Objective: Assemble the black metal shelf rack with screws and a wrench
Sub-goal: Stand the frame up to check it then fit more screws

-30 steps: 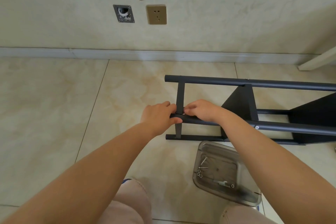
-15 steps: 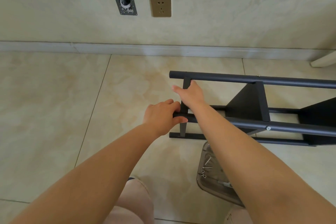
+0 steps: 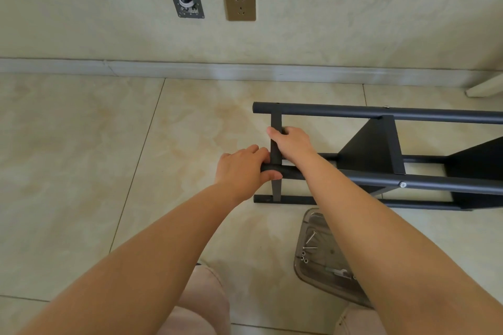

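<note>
The black metal shelf rack [image 3: 381, 111] lies on its side on the tiled floor, its long round tubes running off to the right. My left hand [image 3: 242, 168] grips the end of the near upper tube, thumb underneath. My right hand [image 3: 291, 141] holds the short flat crossbar [image 3: 275, 122] that joins the two upper tubes at the rack's left end. A clear plastic tray [image 3: 313, 275] on the floor under my right forearm holds several screws [image 3: 310, 238], nuts and a small wrench [image 3: 337, 271], partly hidden by the arm.
The wall with its baseboard [image 3: 190, 69] runs close behind the rack, bearing a gold socket [image 3: 240, 4] and an open metal wall box [image 3: 187, 3]. A pale furniture leg [image 3: 484, 88] shows at far right. My knees are at the bottom edge.
My right hand left the joint beside my left hand, moved up the crossbar and closed round it. My left hand kept its grip on the tube end. The camera tilted slightly.
</note>
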